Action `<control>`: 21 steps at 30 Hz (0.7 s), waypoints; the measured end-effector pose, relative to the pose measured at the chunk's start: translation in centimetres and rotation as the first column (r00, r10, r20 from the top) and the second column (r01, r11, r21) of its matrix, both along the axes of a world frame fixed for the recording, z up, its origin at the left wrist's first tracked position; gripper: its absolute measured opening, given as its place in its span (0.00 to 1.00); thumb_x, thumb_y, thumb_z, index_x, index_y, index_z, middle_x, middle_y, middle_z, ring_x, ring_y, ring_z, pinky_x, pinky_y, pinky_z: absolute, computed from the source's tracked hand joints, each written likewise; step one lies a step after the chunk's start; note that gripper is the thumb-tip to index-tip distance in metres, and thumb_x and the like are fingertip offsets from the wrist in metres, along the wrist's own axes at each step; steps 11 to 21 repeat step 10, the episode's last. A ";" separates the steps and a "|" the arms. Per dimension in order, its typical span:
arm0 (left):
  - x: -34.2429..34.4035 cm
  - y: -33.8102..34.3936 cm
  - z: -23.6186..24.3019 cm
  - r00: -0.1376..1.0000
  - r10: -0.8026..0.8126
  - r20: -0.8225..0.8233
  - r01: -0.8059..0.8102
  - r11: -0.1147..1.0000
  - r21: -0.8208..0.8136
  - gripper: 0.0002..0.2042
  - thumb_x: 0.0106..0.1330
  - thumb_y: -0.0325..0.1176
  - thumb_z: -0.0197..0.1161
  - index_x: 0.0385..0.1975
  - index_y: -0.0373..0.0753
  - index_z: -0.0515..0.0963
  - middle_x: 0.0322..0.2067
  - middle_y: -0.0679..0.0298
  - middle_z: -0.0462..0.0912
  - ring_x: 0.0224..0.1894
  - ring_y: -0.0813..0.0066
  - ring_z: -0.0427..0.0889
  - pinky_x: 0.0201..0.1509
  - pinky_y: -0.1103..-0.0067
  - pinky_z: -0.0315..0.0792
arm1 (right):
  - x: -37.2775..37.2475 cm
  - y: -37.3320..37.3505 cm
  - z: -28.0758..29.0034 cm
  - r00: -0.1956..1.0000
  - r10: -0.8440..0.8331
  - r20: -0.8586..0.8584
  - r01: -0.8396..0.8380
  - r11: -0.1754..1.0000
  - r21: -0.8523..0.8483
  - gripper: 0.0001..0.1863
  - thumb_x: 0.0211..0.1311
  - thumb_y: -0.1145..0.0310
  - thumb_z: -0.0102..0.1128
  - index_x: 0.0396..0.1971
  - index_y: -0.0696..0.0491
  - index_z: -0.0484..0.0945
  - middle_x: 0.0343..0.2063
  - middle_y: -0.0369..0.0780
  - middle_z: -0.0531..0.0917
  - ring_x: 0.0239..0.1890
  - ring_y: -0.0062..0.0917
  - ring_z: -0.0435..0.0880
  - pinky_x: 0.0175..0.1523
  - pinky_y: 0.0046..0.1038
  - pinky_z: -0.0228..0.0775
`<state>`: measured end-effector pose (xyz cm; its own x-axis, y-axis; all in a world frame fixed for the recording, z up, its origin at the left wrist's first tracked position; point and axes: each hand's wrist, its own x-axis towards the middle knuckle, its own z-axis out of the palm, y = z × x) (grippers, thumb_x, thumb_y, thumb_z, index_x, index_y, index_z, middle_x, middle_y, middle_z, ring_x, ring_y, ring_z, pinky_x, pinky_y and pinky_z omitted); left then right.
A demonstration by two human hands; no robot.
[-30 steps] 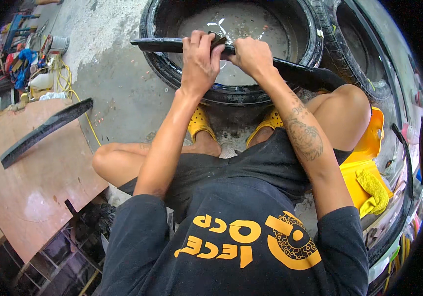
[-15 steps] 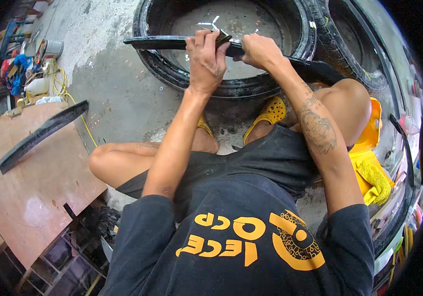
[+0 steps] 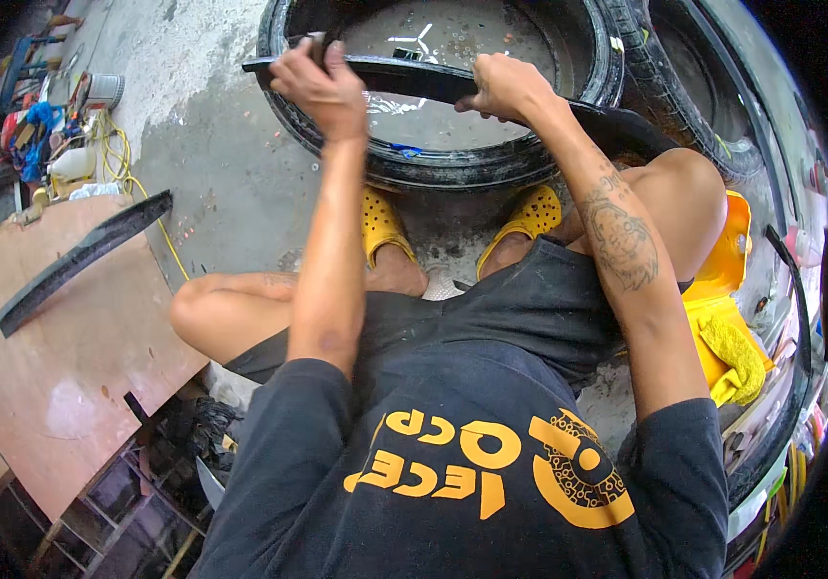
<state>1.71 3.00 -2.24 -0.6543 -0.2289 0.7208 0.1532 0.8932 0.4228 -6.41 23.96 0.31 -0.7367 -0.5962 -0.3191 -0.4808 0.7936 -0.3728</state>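
Note:
A long, glossy black strip, slightly curved, lies across the near side of a black tire. My right hand grips it right of its middle, with the fingers wrapped over its edge. Toward the strip's left end, my left hand is closed on a small, dark, folded sheet, pressed against the strip; motion smears this hand a little. The wet black tire lies flat in front of my feet, with shallow water inside its ring. The strip's right end passes behind my right forearm, near my knee.
A second tire lies at the right. At my left, another black strip rests on a wooden board. A yellow cloth hangs on a yellow container at my right. A yellow cord runs over the floor.
My left hand has slid left along the strip with the dark sheet, from beside my right hand to near the left end. The strip's left part has risen slightly; my right hand keeps its grip.

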 end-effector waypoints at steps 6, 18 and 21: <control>-0.6 1.3 -1.2 0.975 -0.207 0.075 0.216 0.965 -0.146 0.14 0.66 0.38 0.67 0.48 0.42 0.78 0.42 0.58 0.80 0.49 0.58 0.74 0.55 0.66 0.62 | -1.3 -0.2 0.8 0.980 0.052 0.193 -0.047 0.998 -0.033 0.21 0.52 0.53 0.76 0.19 0.59 0.86 0.19 0.41 0.87 0.24 0.29 0.89 0.35 0.32 0.80; -2.3 -1.7 -3.0 0.970 0.243 0.011 -0.243 0.965 0.095 0.17 0.69 0.43 0.64 0.52 0.42 0.77 0.49 0.55 0.75 0.54 0.53 0.70 0.59 0.60 0.60 | -3.2 -0.3 0.4 0.895 0.070 0.440 -0.041 0.996 -0.075 0.21 0.54 0.54 0.76 0.21 0.61 0.87 0.19 0.40 0.88 0.25 0.28 0.89 0.36 0.31 0.80; -2.3 -1.7 -3.0 0.970 0.243 0.011 -0.243 0.965 0.095 0.17 0.69 0.43 0.64 0.52 0.42 0.77 0.49 0.55 0.75 0.54 0.53 0.70 0.59 0.60 0.60 | -3.2 -0.3 0.4 0.895 0.070 0.440 -0.041 0.996 -0.075 0.21 0.54 0.54 0.76 0.21 0.61 0.87 0.19 0.40 0.88 0.25 0.28 0.89 0.36 0.31 0.80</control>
